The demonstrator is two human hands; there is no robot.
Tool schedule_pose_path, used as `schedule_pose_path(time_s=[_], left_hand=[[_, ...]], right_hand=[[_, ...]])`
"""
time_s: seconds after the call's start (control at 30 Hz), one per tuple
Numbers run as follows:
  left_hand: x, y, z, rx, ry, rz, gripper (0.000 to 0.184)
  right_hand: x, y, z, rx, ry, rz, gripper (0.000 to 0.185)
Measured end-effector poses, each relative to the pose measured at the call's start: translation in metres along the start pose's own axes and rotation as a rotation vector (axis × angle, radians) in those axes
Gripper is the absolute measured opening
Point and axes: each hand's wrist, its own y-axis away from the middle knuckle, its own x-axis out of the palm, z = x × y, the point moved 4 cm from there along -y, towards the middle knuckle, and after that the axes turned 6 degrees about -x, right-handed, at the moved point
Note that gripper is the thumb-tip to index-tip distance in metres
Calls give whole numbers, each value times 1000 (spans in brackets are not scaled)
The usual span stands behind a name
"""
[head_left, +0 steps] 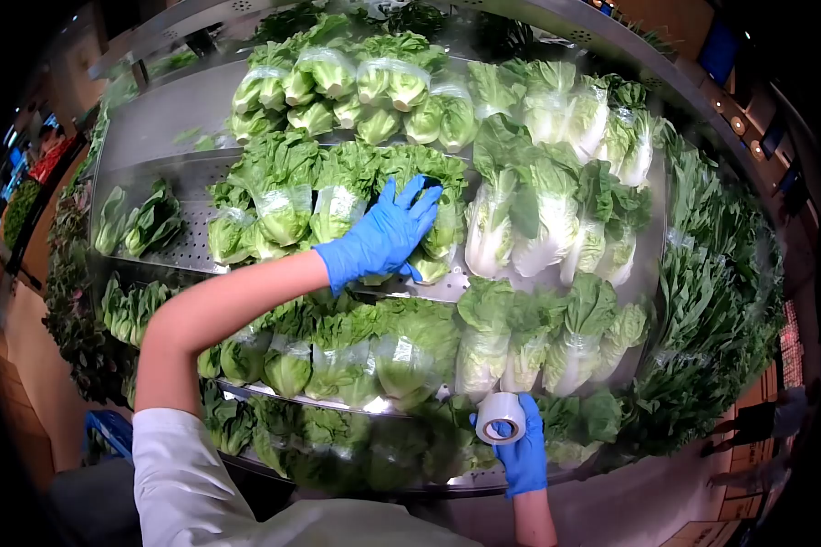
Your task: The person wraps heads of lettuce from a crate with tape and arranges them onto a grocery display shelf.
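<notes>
My left hand (383,235), in a blue glove, reaches up to the middle shelf and lies with fingers spread on a head of leafy green lettuce (442,219). Part of that lettuce is hidden behind the hand. Low in front of the shelves, my right hand (524,454), also gloved in blue, is closed on a roll of clear tape (501,418), its round side facing me. Beside my left hand stand more lettuces (285,211) with clear bands around their bases. Pale-stemmed napa cabbages (545,219) fill the shelf to the right.
Tiered metal shelves (160,169) rise before me, with banded lettuces (400,84) on the top tier and more lettuces (410,365) below. Dark leafy greens (716,283) cover the right side. Small bok choy-like greens (150,219) sit at left. A person (764,419) stands at far right.
</notes>
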Motion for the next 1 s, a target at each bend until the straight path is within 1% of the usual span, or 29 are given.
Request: schedule_pose_path(time_s=[0.03, 0.07, 0.1, 0.13, 0.17, 0.23, 0.27, 0.3, 0.37, 0.4, 0.43, 0.47, 0.5, 0.53, 0.57, 0.6, 0.63, 0.67, 0.7, 0.73, 0.77, 0.83, 0.87, 0.9, 0.93, 0.97, 1.0], left_hand=[[3, 1, -3, -85, 40, -97, 73], [10, 0, -2, -87, 40, -100, 73], [5, -2, 5, -184, 282, -246, 65], [4, -2, 12, -282, 530, -390, 58], [5, 0, 14, -369, 631, -455, 38], [12, 0, 18, -425, 797, -463, 23], [11, -1, 16, -376, 794, -489, 9], [17, -4, 18, -373, 798, -488, 9], [48, -11, 35, -591, 1372, -388, 12], [40, -13, 47, -679, 1419, -411, 12], [35, -19, 57, -644, 1700, -465, 14], [28, -22, 65, -621, 1648, -440, 18], [21, -24, 70, -595, 1594, -416, 23], [10, -26, 69, -594, 1592, -415, 23], [0, -27, 68, -628, 1691, -397, 35], [-7, -27, 66, -662, 1788, -375, 47], [-15, -23, 63, -658, 1780, -372, 47], [-21, -17, 54, -600, 2056, -333, 61], [-29, -9, 42, -530, 2332, -282, 76], [-45, 0, 25, -538, 2468, -268, 90], [-56, 12, 10, -494, 2558, -277, 95], [-72, 33, -21, -538, 2730, -373, 100], [-76, 42, -36, -550, 2766, -392, 101], [-79, 50, -50, -566, 2799, -416, 102], [-83, 56, -63, -639, 2770, -441, 102], [-81, 64, -76, -622, 2742, -404, 107], [-82, 70, -89, -685, 2670, -426, 108]], right_hand=[[14, 7, 0, -55, 67, -4, 33], [23, 9, 2, -112, 132, -9, 32], [27, 7, 3, -114, 134, -11, 32], [28, 6, 2, -65, 85, -24, 31], [27, 7, 1, -14, 37, -44, 30], [24, 8, 0, -10, 38, -33, 30], [24, 8, 0, -11, 37, -4, 29], [24, 7, -1, -13, 34, -8, 29], [27, 8, -3, 28, 3, 14, 28], [34, 10, -5, 29, 2, 8, 28], [47, 13, 0, -143, 195, 65, 27], [60, 13, 7, -314, 390, 123, 26], [73, 2, 10, -242, 324, 133, 26], [89, -10, 15, -173, 257, 146, 26], [106, -18, 19, -173, 255, 149, 26], [126, -21, 21, -208, 262, 216, 27], [140, -24, 23, -245, 264, 286, 28], [144, -28, 25, -246, 254, 292, 28], [151, -29, 34, -449, 508, 438, 25], [157, -25, 36, -649, 767, 575, 22], [161, -18, 36, -643, 767, 571, 22], [173, 6, 33, -471, 883, 625, 20], [174, 13, 29, -456, 1047, 606, 25], [178, 23, 24, -438, 1062, 617, 25], [185, 36, 20, -574, 1262, 682, 26], [191, 49, 13, -713, 1453, 750, 28], [193, 58, 9, -817, 1547, 744, 30]])
